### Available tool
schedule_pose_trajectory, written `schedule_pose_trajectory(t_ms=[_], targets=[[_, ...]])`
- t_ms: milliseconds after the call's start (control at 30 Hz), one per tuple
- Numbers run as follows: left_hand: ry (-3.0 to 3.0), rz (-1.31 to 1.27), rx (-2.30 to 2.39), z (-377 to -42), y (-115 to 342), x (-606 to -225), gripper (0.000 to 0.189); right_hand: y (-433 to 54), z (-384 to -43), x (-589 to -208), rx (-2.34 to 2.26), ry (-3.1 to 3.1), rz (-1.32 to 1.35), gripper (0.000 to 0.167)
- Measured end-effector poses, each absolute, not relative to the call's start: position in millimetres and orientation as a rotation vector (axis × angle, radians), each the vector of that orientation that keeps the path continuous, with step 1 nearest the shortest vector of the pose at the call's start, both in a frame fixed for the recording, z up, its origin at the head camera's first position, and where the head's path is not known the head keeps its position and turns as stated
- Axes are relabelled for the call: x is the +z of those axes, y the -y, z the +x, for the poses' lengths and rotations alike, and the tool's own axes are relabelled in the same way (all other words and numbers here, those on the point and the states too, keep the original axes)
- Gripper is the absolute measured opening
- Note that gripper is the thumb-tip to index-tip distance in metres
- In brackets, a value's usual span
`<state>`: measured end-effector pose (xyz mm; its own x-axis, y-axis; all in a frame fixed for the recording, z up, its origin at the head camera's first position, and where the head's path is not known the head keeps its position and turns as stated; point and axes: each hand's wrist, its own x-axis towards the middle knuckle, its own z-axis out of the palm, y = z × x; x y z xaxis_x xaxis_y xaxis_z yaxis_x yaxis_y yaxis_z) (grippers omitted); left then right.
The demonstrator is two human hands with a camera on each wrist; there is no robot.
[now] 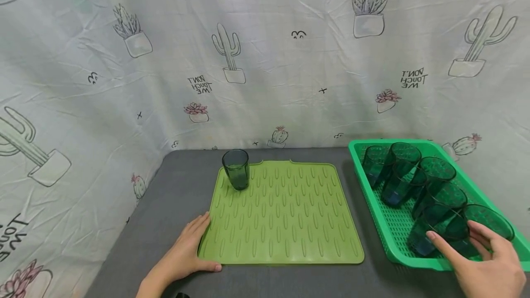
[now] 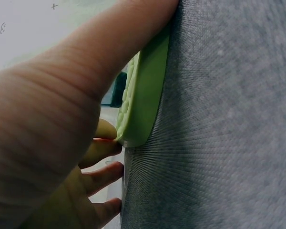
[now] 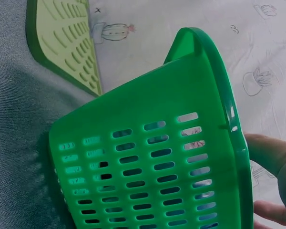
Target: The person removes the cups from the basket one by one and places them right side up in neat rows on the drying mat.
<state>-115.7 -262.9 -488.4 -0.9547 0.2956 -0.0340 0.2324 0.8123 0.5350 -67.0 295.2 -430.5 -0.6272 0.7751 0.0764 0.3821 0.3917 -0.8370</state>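
Observation:
A dark green drinking glass stands upright at the far left corner of the light green ridged mat. My left hand rests at the mat's near left corner, thumb along the front edge and spread fingers at the left side. In the left wrist view the fingertips touch or nearly touch the mat's corner. Over the near end of the green basket, my right hand has thumb and fingers around the rim of a glass. Basket wall hides much of this hand in the right wrist view.
Several more green glasses stand close together in the basket, which has slotted walls and a raised rim. Grey cloth covers the table. A white curtain with cactus prints hangs behind and at the left.

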Motion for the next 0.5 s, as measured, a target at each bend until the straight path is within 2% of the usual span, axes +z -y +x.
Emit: schedule_pose_trajectory(t_ms=[167, 500], targets=[[-2.882, 0.424, 0.823, -114.9, 263.2, -488.6, 0.13, -298.5, -69.4, -427.8, 1.143, 2.282, -0.978, 0.092], [-2.885, 0.426, 0.838, -115.0, 262.3, -488.6, 0.13, -303.4, -74.6, -422.4, 1.06, 2.468, -0.774, 0.097]])
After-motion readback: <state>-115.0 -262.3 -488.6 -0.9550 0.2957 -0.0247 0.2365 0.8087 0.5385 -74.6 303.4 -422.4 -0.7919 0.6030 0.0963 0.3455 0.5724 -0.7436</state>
